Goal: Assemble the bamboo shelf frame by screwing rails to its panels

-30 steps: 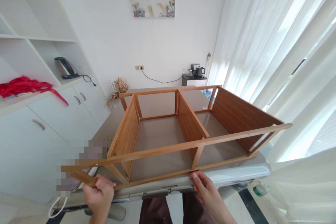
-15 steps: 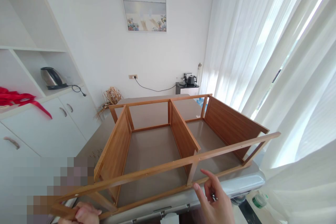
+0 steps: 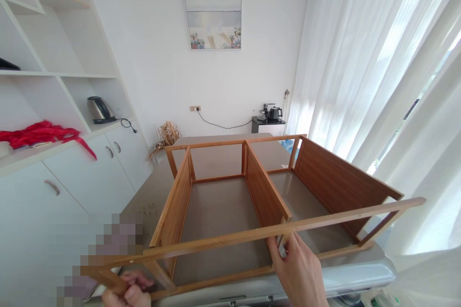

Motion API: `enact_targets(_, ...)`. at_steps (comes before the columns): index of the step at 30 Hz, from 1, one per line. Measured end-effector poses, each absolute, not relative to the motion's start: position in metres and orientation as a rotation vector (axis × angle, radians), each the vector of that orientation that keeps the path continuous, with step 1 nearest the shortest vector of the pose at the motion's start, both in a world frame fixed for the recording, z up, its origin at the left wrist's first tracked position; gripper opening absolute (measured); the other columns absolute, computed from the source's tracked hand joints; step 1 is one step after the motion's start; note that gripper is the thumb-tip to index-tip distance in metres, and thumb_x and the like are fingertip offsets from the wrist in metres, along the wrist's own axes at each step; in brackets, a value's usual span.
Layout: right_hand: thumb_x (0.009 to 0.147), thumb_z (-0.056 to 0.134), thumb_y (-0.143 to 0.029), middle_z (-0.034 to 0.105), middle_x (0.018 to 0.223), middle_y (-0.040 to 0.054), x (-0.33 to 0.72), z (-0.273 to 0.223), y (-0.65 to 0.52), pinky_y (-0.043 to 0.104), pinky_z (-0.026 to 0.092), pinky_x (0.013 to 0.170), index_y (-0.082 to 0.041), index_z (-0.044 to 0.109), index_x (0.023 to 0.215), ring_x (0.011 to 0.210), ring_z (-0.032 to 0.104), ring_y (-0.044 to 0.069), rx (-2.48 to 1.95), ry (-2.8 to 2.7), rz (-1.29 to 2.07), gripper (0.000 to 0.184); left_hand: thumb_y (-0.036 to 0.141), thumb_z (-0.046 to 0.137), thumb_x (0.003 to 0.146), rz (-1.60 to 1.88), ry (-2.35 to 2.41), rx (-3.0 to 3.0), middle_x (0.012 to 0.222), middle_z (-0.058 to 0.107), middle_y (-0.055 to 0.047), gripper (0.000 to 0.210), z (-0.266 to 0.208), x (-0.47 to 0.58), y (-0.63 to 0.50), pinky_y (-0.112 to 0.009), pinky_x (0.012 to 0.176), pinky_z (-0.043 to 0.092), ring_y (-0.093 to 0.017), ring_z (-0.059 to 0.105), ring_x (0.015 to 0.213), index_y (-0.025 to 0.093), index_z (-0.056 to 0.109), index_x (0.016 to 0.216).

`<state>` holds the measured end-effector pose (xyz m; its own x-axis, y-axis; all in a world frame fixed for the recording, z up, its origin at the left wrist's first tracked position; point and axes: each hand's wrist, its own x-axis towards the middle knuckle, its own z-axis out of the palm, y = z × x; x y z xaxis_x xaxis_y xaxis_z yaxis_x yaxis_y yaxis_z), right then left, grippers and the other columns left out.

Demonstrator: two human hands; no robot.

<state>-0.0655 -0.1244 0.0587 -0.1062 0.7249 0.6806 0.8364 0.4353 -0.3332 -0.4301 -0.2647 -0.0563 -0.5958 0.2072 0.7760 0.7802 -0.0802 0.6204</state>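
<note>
A brown wooden shelf frame (image 3: 223, 239) lies on its side on the table, its three panels standing upright between long rails. At the near left corner my left hand (image 3: 127, 292) is closed around the end of the frame, by a short crosspiece. My right hand (image 3: 300, 266) pinches the short middle post under the near upper rail, thumb on its left side and fingers on its right. The middle panel (image 3: 264, 187) ends just behind that post. Part of the right fingertips is hidden behind the post and rail.
The grey table (image 3: 216, 211) holds several small screws (image 3: 147, 208) left of the frame. A blurred-out patch covers the lower left. White cabinets (image 3: 79, 172) with a kettle (image 3: 99, 110) stand left; white curtains (image 3: 345, 57) hang right. A coffee maker (image 3: 268, 112) stands at the back.
My right hand has moved from open in front of the frame to a grip on the middle post. My left hand stays at the corner. The view has shifted left.
</note>
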Motion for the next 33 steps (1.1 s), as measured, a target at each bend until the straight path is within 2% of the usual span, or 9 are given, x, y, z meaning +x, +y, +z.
enact_targets(3,0.102,0.034,-0.053,0.054,0.054,-0.0042,-0.066,0.055,-0.123,0.026,0.031,0.046,-0.026,0.039,0.068,0.045,0.058,0.015,-1.348,-1.878,-0.191,0.043,0.054,0.054,0.087,-1.687,-1.807,-1.094,0.062,0.05,0.002,0.033,-0.059,-0.437,-0.268,-0.035,0.048,0.048,-0.018,0.054,0.049,0.025,0.04,0.083)
enact_targets(5,0.101,0.033,-0.056,0.054,0.054,-0.0041,-0.068,0.051,-0.122,0.026,0.03,0.044,-0.026,0.04,0.068,0.045,0.059,0.016,-1.369,-1.866,-0.189,0.045,0.052,0.061,0.082,-1.576,-1.793,-1.109,0.071,0.053,0.0,0.037,-0.057,-0.436,-0.271,-0.039,0.055,0.052,-0.02,0.058,0.057,0.024,0.04,0.091)
enact_targets(7,0.101,0.032,-0.058,0.055,0.053,-0.0037,-0.069,0.047,-0.121,0.027,0.03,0.044,-0.026,0.04,0.067,0.045,0.06,0.016,-1.384,-1.854,-0.171,0.047,0.053,0.073,0.068,-1.448,-1.648,-1.057,0.094,0.057,-0.007,0.061,-0.05,-0.427,-0.272,-0.053,0.073,0.056,-0.027,0.064,0.078,0.022,0.037,0.105)
enact_targets(8,0.101,0.032,-0.057,0.055,0.052,-0.0035,-0.07,0.046,-0.119,0.027,0.03,0.044,-0.026,0.04,0.066,0.045,0.06,0.016,-1.389,-1.853,-0.156,0.047,0.054,0.079,0.059,-1.403,-1.56,-1.025,0.108,0.055,-0.013,0.077,-0.045,-0.42,-0.271,-0.062,0.084,0.052,-0.031,0.063,0.091,0.021,0.035,0.112)
enact_targets(10,0.101,0.032,-0.055,0.055,0.051,-0.0029,-0.071,0.044,-0.117,0.027,0.03,0.045,-0.026,0.039,0.064,0.045,0.06,0.017,-1.405,-1.852,-0.121,0.047,0.046,0.087,0.047,-1.416,-1.527,-1.087,0.125,0.049,-0.019,0.096,-0.034,-0.405,-0.268,-0.067,0.093,0.047,-0.035,0.061,0.105,0.02,0.033,0.122)
enact_targets(12,0.101,0.033,-0.054,0.056,0.05,-0.0025,-0.072,0.044,-0.116,0.028,0.03,0.045,-0.026,0.04,0.064,0.044,0.06,0.017,-1.424,-1.845,-0.089,0.047,0.028,0.086,0.054,-1.497,-1.594,-1.132,0.127,0.049,-0.018,0.098,-0.024,-0.391,-0.263,-0.058,0.084,0.055,-0.03,0.062,0.102,0.022,0.027,0.132)
enact_targets(16,0.101,0.033,-0.054,0.056,0.051,-0.0016,-0.073,0.046,-0.117,0.027,0.031,0.045,-0.026,0.043,0.065,0.043,0.058,0.016,-1.421,-1.841,-0.062,0.047,0.021,0.076,0.069,-1.572,-1.625,-1.149,0.125,0.051,-0.015,0.08,-0.014,-0.382,-0.255,-0.047,0.076,0.058,-0.022,0.063,0.09,0.025,0.027,0.133)
enact_targets(21,0.101,0.03,-0.058,0.054,0.048,-0.0001,-0.075,0.05,-0.119,0.026,0.031,0.043,-0.025,0.045,0.063,0.039,0.053,0.015,-1.418,-1.823,-0.034,0.052,0.021,0.071,0.074,-1.575,-1.615,-1.184,0.13,0.048,-0.017,0.077,-0.014,-0.381,-0.256,-0.048,0.08,0.057,-0.022,0.062,0.093,0.026,0.026,0.137)
enact_targets(33,0.099,0.032,-0.059,0.056,0.048,0.001,-0.087,0.045,-0.104,0.027,0.032,0.043,-0.025,0.049,0.064,0.042,0.059,0.018,-1.402,-1.854,-0.02,0.052,0.019,0.069,0.079,-1.609,-1.644,-1.194,0.142,0.04,-0.022,0.078,-0.013,-0.396,-0.23,-0.059,0.104,0.045,-0.027,0.056,0.121,0.022,0.019,0.139)
